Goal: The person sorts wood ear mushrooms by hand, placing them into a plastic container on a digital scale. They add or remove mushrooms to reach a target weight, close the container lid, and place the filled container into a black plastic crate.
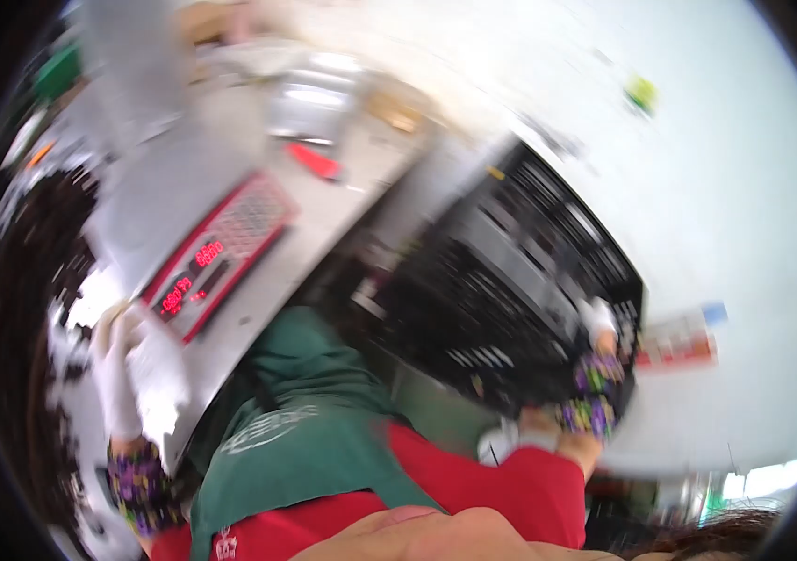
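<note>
My left hand [118,369], in a white glove with a purple patterned sleeve cover, is beside the near end of a red digital scale [221,252] with lit red digits. Its fingers are slightly bent and apart, over a bright white surface [160,374]. Left of it lies a heap of dark brown stringy material [38,299]. My right hand [597,318], also white-gloved, reaches out to the right over a black slotted plastic crate [510,252], near its right side. That hand is smeared by motion, so I cannot tell whether it grips the crate.
The scale stands on a light table [323,210] whose edge runs diagonally past my green apron [309,393]. A red-handled tool [314,162] and a shiny silver container [317,98] are farther back. A white wall [735,187] rises beyond the crate.
</note>
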A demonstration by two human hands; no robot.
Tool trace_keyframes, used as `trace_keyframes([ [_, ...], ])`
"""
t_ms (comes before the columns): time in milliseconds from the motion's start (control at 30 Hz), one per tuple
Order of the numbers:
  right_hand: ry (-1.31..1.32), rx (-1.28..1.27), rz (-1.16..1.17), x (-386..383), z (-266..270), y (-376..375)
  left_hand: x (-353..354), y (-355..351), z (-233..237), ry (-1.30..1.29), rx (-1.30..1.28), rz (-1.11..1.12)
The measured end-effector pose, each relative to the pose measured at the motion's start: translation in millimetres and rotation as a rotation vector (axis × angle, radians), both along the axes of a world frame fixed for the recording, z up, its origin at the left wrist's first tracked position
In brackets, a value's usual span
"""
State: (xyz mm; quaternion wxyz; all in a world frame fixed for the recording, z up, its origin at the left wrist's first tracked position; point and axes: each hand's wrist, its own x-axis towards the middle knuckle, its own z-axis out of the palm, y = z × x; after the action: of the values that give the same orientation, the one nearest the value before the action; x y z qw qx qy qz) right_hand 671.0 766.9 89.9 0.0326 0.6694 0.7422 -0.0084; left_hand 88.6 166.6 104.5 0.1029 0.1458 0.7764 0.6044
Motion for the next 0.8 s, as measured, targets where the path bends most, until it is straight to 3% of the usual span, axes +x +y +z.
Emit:
trace_keyframes([
  [33, 0.225, 0.048, -0.024, -39, 29, -6, 2, -6, 1, -0.034, 0.044, -0.009],
  [67, 0.286, 0.366, 0.254, -58, 26, 14, -2, -13, -3, -0.024, 0.004, -0.031],
  [133, 0.658, 0.190, 0.423, -162, 99, -30, 1, -19, -6, -0.045, 0.098, 0.032],
  [200, 0.580, 0.348, 0.750, -244, 137, -52, 2, -30, -4, 0.060, 0.015, 0.006],
  [233, 0.626, 0.334, 0.802, -284, 146, -54, -6, -38, -25, 0.052, 0.146, -0.045],
  [267, 0.689, 0.293, 0.884, -330, 151, -55, 4, -41, 2, 0.043, 0.028, -0.027],
  [300, 0.580, 0.199, 0.953, -366, 147, -22, -3, -50, -23, 0.034, 0.089, -0.033],
  [367, 0.464, 0.531, 1.311, -452, 149, -34, -3, -66, -36, -0.065, 0.181, -0.034],
  [433, 0.334, 0.551, 1.598, -545, 106, 25, 0, -86, -53, -0.084, 0.200, 0.032],
  [500, 0.021, 0.426, 1.244, -587, 72, -14, 3, -108, -62, -0.031, 0.187, 0.088],
  [600, 0.009, 0.434, 1.360, -657, 10, 25, 10, -143, -73, -0.091, 0.281, 0.260],
  [800, -0.125, 0.079, 1.320, -673, -10, -23, 35, -203, -78, -0.171, 0.216, 0.570],
])
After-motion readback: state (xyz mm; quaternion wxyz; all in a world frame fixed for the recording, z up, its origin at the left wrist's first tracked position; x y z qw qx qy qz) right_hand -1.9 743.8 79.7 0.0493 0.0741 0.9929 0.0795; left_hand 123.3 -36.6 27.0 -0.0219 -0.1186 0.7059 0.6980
